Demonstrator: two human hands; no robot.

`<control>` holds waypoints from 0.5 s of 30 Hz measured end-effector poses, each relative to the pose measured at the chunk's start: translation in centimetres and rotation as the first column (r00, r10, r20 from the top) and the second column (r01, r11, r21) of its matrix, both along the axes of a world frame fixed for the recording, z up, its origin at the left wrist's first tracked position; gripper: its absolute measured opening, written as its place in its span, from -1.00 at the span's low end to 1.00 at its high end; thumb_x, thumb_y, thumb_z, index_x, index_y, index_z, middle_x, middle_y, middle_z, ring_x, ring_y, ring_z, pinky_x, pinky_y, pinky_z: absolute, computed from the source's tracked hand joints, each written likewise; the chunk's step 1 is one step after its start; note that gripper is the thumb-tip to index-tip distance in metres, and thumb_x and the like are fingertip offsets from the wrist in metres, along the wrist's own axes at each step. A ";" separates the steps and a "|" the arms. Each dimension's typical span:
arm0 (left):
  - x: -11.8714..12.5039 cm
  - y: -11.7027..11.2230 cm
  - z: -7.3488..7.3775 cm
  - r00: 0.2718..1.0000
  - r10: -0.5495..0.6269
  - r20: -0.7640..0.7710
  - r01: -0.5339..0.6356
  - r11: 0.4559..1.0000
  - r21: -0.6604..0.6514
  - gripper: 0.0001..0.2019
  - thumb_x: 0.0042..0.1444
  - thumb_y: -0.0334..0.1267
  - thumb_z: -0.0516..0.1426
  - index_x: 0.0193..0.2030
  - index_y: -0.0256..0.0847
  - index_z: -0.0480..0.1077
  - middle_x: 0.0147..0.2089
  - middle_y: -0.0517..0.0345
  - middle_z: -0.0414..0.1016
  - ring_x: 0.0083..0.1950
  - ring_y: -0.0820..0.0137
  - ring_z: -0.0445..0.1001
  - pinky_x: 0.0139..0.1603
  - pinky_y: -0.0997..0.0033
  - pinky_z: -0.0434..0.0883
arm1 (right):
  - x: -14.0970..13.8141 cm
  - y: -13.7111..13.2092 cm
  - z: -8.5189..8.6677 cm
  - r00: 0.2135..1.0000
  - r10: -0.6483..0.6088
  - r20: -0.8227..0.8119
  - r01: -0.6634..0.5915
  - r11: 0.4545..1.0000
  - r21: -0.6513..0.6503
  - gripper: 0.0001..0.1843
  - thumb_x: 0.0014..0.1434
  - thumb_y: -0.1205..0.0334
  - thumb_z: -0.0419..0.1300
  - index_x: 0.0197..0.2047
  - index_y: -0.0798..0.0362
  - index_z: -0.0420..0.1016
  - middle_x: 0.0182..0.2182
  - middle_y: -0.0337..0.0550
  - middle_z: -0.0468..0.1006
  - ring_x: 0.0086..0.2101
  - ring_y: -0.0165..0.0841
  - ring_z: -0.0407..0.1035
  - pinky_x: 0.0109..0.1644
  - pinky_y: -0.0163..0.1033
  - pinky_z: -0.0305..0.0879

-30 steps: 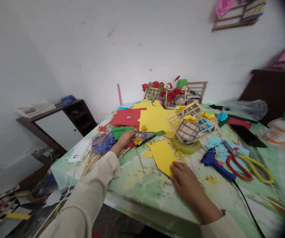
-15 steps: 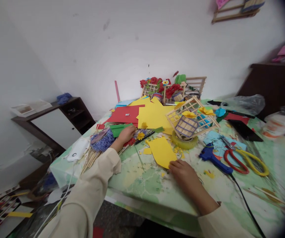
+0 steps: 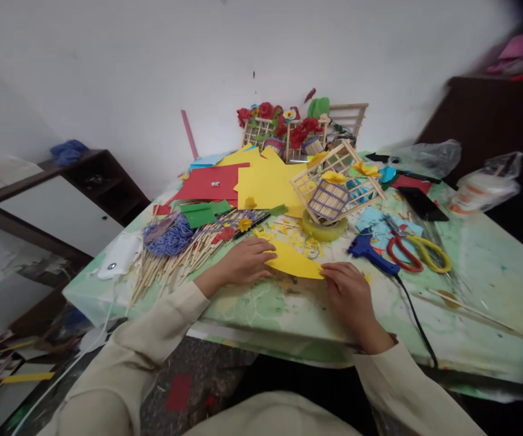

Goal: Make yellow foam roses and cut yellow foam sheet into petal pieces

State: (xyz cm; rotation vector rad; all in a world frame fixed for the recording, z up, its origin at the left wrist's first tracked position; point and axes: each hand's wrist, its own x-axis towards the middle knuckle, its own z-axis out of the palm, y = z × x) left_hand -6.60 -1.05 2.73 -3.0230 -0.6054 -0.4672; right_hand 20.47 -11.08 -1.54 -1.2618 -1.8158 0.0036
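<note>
A cut piece of yellow paper (image 3: 296,260) is stretched between my two hands, low over the front middle of the table. My left hand (image 3: 248,260) pinches its left end, and my right hand (image 3: 346,289) grips the right end between thumb and fingers. Behind the paper, small yellow scraps (image 3: 309,244) lie scattered. A wooden stick lattice (image 3: 337,184) with yellow paper flowers leans on a roll of yellowish tape (image 3: 325,226). Left of that lie a black pen (image 3: 254,226) and a small yellow flower (image 3: 245,224).
A blue glue gun (image 3: 373,253) with a black cord and red-and-yellow-handled scissors (image 3: 425,253) lie at right. Bamboo sticks (image 3: 170,266), purple yarn (image 3: 170,235) and a white device (image 3: 120,257) are at left. Red paper (image 3: 211,183) and yellow sheets (image 3: 265,188) lie farther back. A bagged cup (image 3: 477,192) stands far right.
My left hand has moved from the green paper and sticks to the yellow paper's left end. The yellow paper has been lifted and turned. The view has tilted down.
</note>
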 end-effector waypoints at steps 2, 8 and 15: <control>0.9 -0.5 -0.9 1.000 -0.024 0.006 0.024 1.000 0.005 -0.68 0.17 -0.16 0.02 0.02 -0.20 0.35 0.08 -0.05 0.43 0.12 0.25 0.34 0.14 0.17 0.24 | 0.1 -0.8 0.1 0.995 -0.049 -0.089 0.052 0.998 0.035 -0.76 0.13 0.42 0.05 -0.32 -0.01 0.53 -0.29 -0.11 0.60 -0.23 -0.29 0.41 -0.09 -0.10 0.35; 1.4 -0.2 -2.3 0.999 0.039 0.009 -0.039 0.991 0.132 -0.76 0.25 -0.29 -0.08 -0.13 -0.13 0.41 -0.12 0.06 0.54 -0.05 0.34 0.42 -0.04 0.24 0.29 | 0.8 -1.2 -0.1 0.982 -0.191 -0.003 0.191 0.981 -0.006 -0.74 0.09 0.43 0.04 -0.30 0.00 0.54 -0.19 -0.06 0.55 -0.15 -0.24 0.35 -0.03 -0.03 0.31; 1.9 -3.0 -2.5 0.994 -0.083 -0.071 0.095 0.975 0.200 -0.77 0.27 -0.33 -0.09 -0.24 -0.21 0.38 -0.35 0.08 0.48 -0.28 0.41 0.38 -0.23 0.35 0.27 | 0.2 -1.5 0.0 0.941 -0.134 0.310 0.211 0.950 -0.232 -0.43 -0.12 0.56 0.03 -0.03 0.07 0.49 0.09 0.00 0.35 0.06 -0.11 0.14 0.13 0.04 0.12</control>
